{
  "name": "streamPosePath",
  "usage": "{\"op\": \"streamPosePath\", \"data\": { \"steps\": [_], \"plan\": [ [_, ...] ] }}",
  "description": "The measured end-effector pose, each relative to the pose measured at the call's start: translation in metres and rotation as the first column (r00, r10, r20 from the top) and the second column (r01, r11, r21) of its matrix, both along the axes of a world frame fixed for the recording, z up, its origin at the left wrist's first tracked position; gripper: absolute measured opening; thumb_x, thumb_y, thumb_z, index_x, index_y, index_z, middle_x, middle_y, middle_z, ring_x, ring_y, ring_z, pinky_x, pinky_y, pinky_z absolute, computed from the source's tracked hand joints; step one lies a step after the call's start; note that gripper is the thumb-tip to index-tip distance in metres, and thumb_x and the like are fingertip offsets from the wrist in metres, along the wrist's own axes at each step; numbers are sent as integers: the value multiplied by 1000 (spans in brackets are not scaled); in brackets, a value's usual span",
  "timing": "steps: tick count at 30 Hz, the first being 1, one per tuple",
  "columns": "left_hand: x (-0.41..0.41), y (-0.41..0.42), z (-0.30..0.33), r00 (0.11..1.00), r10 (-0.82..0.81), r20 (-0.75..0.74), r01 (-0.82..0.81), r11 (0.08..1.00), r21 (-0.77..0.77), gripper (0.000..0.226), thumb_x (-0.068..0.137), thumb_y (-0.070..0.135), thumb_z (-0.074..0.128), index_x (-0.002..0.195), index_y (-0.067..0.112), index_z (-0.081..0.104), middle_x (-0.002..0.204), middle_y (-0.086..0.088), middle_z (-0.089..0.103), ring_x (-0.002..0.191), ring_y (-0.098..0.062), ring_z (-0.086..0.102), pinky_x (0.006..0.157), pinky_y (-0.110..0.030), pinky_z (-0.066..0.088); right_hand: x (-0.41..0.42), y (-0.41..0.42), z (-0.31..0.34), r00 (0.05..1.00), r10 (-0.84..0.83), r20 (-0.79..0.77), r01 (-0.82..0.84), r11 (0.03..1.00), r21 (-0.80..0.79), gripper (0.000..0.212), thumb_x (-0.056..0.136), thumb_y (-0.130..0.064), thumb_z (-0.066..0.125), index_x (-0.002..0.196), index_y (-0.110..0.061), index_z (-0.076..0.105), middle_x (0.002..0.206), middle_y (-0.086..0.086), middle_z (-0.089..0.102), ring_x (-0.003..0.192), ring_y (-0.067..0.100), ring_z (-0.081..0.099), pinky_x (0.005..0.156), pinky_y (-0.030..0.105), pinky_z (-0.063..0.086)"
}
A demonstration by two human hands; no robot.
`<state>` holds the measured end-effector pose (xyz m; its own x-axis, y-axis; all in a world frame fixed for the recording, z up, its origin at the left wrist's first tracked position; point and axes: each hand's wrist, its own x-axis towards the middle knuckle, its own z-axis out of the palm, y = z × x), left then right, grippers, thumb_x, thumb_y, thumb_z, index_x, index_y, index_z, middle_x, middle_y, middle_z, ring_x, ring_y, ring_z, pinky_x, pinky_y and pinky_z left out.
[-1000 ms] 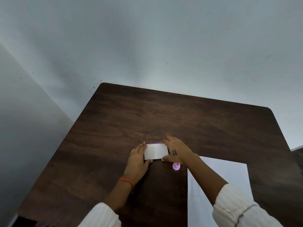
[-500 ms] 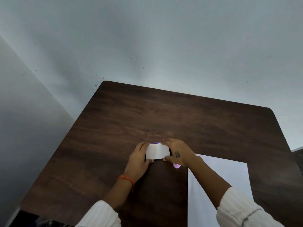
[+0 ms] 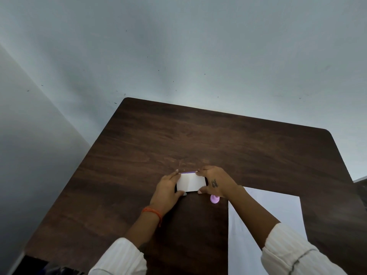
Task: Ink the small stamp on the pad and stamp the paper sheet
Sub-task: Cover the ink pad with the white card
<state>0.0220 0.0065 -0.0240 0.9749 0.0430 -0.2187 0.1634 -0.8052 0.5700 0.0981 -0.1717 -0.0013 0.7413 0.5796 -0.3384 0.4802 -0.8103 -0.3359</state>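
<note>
A small white rectangular ink pad case [image 3: 191, 182] with a purple back edge sits in the middle of the dark wooden table [image 3: 198, 139]. My left hand [image 3: 165, 192] grips its left end and my right hand [image 3: 215, 182] grips its right end, fingers at the far and near edges. The lid looks shut or barely lifted; I cannot tell which. A small pink stamp [image 3: 214, 199] lies on the table just under my right wrist, partly hidden. A white paper sheet [image 3: 278, 213] lies at the near right, crossed by my right forearm.
Grey walls stand behind and to the left of the table. The table's rounded far corners and left edge are in view. Something dark shows at the far right edge of the view [image 3: 361, 187].
Both hands stay on the ink pad case. The right hand has shifted slightly left over the stamp, hiding more of it. The case has barely moved.
</note>
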Motion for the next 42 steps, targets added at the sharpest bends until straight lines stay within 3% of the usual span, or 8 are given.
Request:
{"op": "streamPosePath", "data": {
  "steps": [14,19,25,33,36,42],
  "plan": [
    [-11,-1,0,994,35,99,-30,998,-54,66,76,24,71,133,16,40,144,-4,41,132,-17,36,111,-30,28,-8,-3,0,999,11,38,-12,1000,29,67,77,-38,65,135,-17,39,144,7,42,125,24,44,103,34,36],
    [-16,0,0,991,34,129,-24,997,-76,57,71,25,76,120,19,49,137,-2,48,125,-16,43,102,-24,35,-11,-5,-3,1000,7,14,-7,1000,24,68,77,-39,65,136,-18,37,144,7,43,126,24,44,104,34,36],
    [-14,-2,1,993,-3,117,12,997,-72,47,73,19,74,113,19,49,138,-1,42,126,-19,41,103,-30,40,-14,-6,-6,1000,-8,19,8,1000,6,68,77,-41,65,135,-18,38,141,7,46,124,25,46,103,35,38],
    [-7,-1,-2,996,-13,90,20,996,-85,40,69,17,76,95,22,47,130,2,42,121,-17,43,95,-21,38,-14,-3,-3,999,-49,-3,49,999,16,65,74,-40,68,129,-16,41,131,8,53,114,24,51,95,33,43],
    [-5,-2,-2,998,-3,68,9,997,-83,43,69,20,77,99,22,47,128,2,39,118,-17,44,93,-19,38,-15,-3,-1,999,-39,-5,39,999,20,65,76,-40,67,129,-16,40,133,9,51,116,24,49,97,34,42],
    [-1,1,2,1000,-15,20,16,998,-60,63,73,21,74,128,15,43,142,-2,36,128,-19,38,108,-32,36,-16,-2,2,999,-33,17,33,999,13,67,78,-39,65,134,-14,37,138,10,47,122,25,46,102,35,38]
  ]
}}
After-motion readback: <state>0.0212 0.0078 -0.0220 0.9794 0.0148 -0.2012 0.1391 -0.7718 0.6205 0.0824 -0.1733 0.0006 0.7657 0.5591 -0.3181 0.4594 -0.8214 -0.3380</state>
